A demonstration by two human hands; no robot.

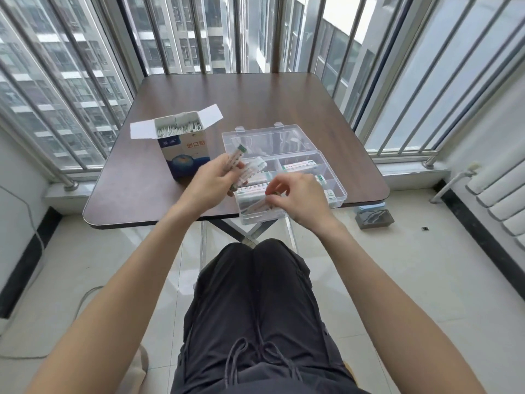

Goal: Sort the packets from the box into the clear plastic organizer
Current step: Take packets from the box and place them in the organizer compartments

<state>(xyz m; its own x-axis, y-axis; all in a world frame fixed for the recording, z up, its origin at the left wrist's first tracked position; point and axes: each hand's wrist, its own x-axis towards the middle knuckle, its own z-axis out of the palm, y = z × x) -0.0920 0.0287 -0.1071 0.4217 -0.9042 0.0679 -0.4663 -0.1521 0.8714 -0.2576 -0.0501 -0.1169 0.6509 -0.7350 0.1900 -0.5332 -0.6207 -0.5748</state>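
the person sits at a brown folding table (255,109) on a glassed-in balcony, knees in black trousers tucked under the near edge. the left hand (213,180) grips a stack of bandage packets (237,163), fingers curled round them, the stack tilted up and held over the left end of the clear plastic organizer (338,191). the right hand (301,194) is down over the organizer's near compartment, thumb and fingertips pinching a single packet (260,207) that lies at a slant inside it. the organizer sits at the near right part of the table, its lid (264,140) thrown back flat behind it, and more packets lie in the far compartments (298,165). just to the left of the organizer stands the open cardboard box (184,146), white and blue with red lettering, flaps spread, tightly packed with white packets on edge. on the tiled floor to the right of the table lies a dark tray (375,218), and a white radiator (500,200) runs along the right wall.
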